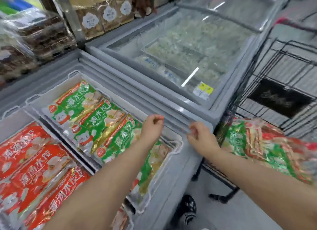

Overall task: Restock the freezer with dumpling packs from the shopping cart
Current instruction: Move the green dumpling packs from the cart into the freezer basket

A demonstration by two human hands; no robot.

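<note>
The open freezer in front of me holds white baskets. One basket carries several green dumpling packs; the basket to its left carries red dumpling packs. My left hand hovers over the green packs' right end, fingers curled in, holding nothing. My right hand is over the freezer's right rim, fingers also curled and empty. To the right, the shopping cart holds a heap of green and red dumpling packs.
A second freezer with a shut glass lid stands behind, full of pale frozen goods. Shelves with packaged food rise at the back left. A shoe shows on the grey floor between freezer and cart.
</note>
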